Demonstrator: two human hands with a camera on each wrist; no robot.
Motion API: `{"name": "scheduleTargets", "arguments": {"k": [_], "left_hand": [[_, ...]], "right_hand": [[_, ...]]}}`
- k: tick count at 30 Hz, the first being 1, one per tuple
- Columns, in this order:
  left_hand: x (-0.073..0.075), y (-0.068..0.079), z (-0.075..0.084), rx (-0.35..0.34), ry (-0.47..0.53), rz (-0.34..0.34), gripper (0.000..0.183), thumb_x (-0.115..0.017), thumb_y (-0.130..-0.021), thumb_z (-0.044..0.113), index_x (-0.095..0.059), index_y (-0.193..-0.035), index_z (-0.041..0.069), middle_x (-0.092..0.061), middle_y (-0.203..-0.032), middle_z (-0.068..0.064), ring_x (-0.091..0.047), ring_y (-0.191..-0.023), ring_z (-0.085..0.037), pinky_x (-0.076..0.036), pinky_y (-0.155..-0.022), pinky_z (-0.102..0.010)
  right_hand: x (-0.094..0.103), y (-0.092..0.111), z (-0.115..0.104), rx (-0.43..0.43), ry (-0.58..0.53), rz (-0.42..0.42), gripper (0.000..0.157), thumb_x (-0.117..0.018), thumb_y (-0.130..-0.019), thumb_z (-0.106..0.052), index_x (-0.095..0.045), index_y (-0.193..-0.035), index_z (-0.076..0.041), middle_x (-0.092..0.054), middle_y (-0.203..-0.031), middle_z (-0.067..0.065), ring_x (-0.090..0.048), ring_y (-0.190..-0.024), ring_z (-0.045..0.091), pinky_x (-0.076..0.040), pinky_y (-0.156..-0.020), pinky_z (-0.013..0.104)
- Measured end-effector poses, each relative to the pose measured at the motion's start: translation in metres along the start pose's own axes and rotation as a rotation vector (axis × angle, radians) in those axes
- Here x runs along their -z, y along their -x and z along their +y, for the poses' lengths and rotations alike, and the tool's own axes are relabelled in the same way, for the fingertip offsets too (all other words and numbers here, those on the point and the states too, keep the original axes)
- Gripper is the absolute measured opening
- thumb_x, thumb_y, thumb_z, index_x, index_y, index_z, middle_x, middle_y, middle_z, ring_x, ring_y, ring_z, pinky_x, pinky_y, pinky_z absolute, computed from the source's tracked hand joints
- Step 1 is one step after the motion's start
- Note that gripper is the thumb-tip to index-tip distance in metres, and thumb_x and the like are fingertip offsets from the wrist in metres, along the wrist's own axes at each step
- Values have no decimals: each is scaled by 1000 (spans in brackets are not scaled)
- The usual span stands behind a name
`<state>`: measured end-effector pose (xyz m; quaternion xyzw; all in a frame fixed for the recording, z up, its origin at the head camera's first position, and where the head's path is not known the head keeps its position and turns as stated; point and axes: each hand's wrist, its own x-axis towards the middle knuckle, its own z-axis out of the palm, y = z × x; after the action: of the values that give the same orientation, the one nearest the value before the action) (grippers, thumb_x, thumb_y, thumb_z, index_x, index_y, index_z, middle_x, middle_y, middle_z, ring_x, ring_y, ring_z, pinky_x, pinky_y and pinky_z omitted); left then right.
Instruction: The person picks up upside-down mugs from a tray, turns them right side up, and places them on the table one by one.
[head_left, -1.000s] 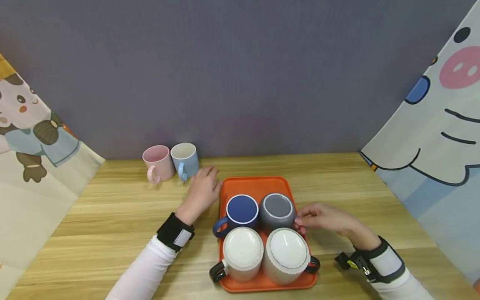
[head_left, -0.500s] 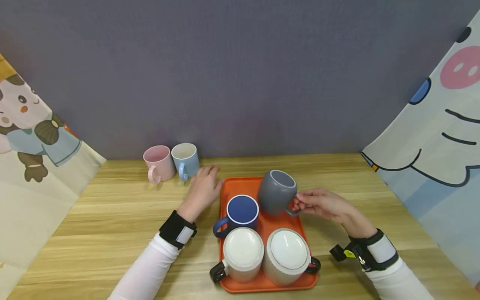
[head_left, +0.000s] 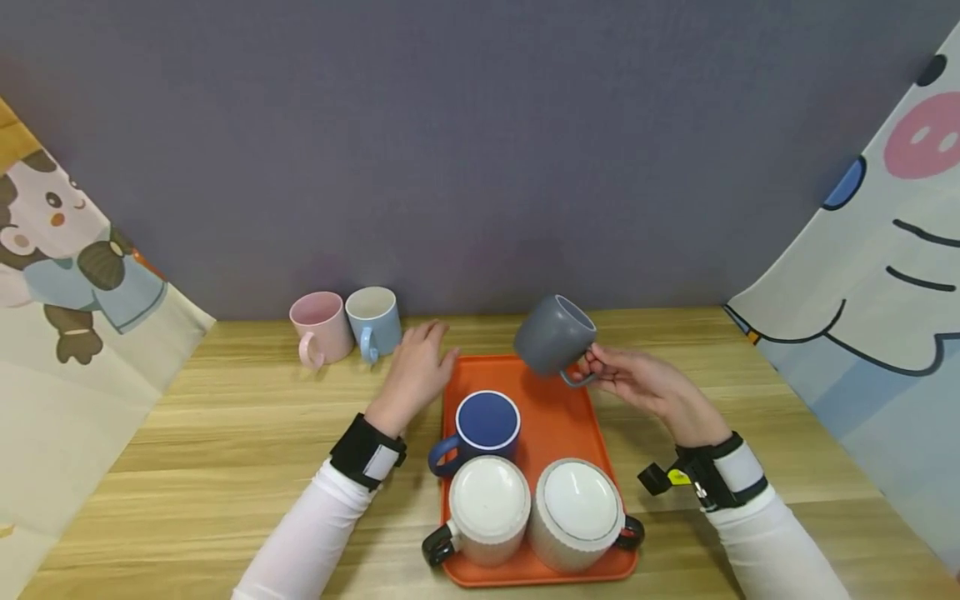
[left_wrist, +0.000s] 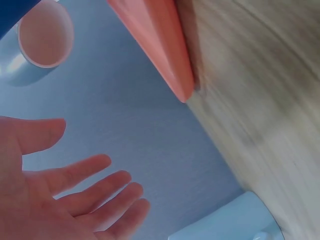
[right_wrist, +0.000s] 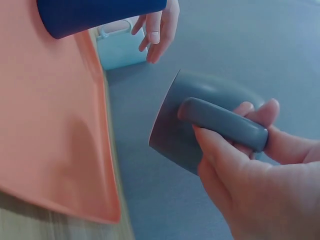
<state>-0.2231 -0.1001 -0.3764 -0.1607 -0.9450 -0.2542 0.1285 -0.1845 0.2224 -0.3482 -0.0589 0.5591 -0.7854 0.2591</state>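
My right hand [head_left: 651, 385] grips the handle of a grey mug [head_left: 549, 340] with fingers and thumb. This mug hangs tilted over the far end of the orange tray [head_left: 555, 417], its base toward the upper right; the right wrist view shows the handle [right_wrist: 222, 122] between the fingers. My left hand [head_left: 417, 371] holds nothing, its fingers loosely extended beside the tray's far left corner and close to a light blue mug [head_left: 375, 323]. Upside down on the tray stand a dark blue mug [head_left: 487, 421] and two pale ribbed mugs [head_left: 489, 508] with black handles.
A pink mug [head_left: 322, 327] stands upright left of the light blue one, both near the grey back wall [head_left: 480, 158]. Wooden tabletop [head_left: 247, 450] extends on both sides of the tray. Printed cartoon sheets [head_left: 862, 275] slope down at left and right.
My right hand has lifted the grey mug from its spot beside the dark blue mug, carrying it toward the back and tipping it over. The left hand has stayed nearly in place.
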Motion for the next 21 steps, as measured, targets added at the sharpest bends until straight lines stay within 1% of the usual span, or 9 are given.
{"name": "scheduleTargets", "arguments": {"k": [6,10,12,21], "left_hand": [[1,-5,4,-4,32,32,43,-55,-95,27,-56,-124,-4,-57,-124,-22,-50,-117,-39,-41,-99,-49],[4,-8,8,9,62,49,41,-55,-95,27,-58,-120,-5,-59,-119,-23,-52,-114,-40,-41,-99,-49],[5,-9,10,12,70,54,40,-56,-94,27,-59,-119,-5,-60,-117,-23,-52,-113,-40,-41,-98,-49],[8,-12,15,13,119,58,39,-56,-95,28,-61,-117,-3,-61,-114,-21,-55,-109,-40,-43,-96,-48]], "right_hand": [[0,-9,-4,10,-56,-28,29,-37,-103,-11,-63,-90,-5,-62,-87,1,-62,-89,10,-51,-89,25],[-3,-16,-6,13,-90,-42,32,-34,-103,-12,-62,-89,-5,-61,-86,1,-61,-89,10,-51,-89,25],[-6,-20,-7,15,-113,-38,32,-33,-103,-12,-61,-88,-4,-60,-84,2,-60,-88,11,-50,-89,26],[-19,-34,-12,4,-253,20,27,-39,-101,-11,-58,-85,-1,-57,-82,5,-57,-86,15,-50,-88,29]]}}
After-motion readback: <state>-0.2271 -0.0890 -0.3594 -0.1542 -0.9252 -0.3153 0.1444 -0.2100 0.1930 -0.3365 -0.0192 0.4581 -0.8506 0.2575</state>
